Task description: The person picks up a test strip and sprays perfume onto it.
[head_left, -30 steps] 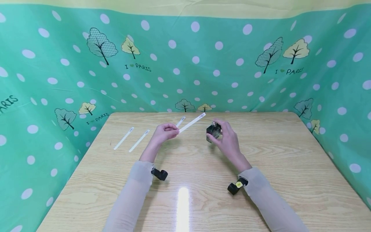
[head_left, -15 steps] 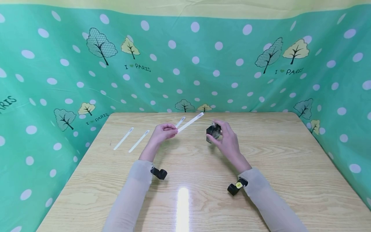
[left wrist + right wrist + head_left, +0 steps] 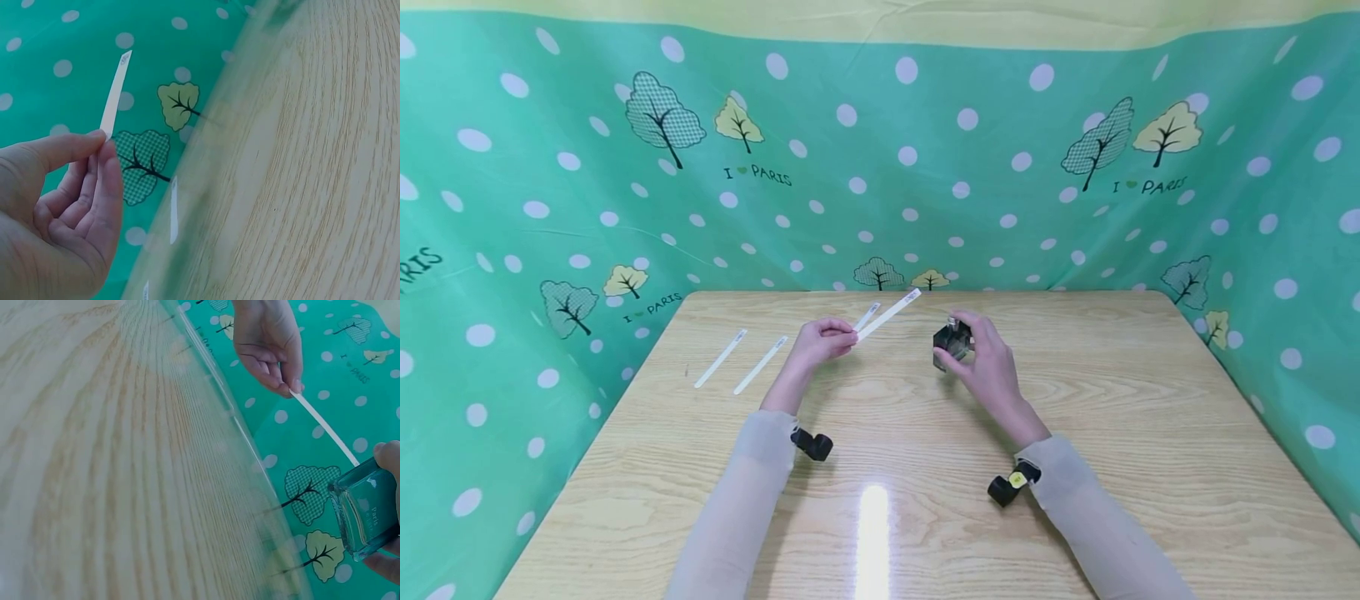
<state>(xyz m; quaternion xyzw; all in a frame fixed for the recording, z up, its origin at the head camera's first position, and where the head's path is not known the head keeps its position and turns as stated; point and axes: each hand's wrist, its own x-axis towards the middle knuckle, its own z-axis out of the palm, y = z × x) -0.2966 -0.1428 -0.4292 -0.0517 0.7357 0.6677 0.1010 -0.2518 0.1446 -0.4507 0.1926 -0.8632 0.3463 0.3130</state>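
Between thumb and fingertips, my left hand (image 3: 825, 342) pinches one end of a white perfume test strip (image 3: 889, 315). The strip slants up and to the right, with small dark print at its far tip. My right hand (image 3: 992, 367) grips a dark, see-through glass perfume bottle (image 3: 951, 343) with a metal-coloured neck, a finger at its top and the thumb at its lower side. Pale lettering shows on the bottle (image 3: 369, 509) in the right wrist view. In the head view a gap separates strip and bottle.
Two more test strips lie side by side on the wooden table (image 3: 880, 433), left of my left hand: an outer strip (image 3: 720, 358) and an inner strip (image 3: 760, 365). Another strip (image 3: 868, 315) lies behind that hand. A green dotted curtain (image 3: 895, 167) stands along the table's back edge.
My left hand has drifted slightly left, taking the pinched strip's tip farther from the bottle. The right hand and the bottle have barely moved.
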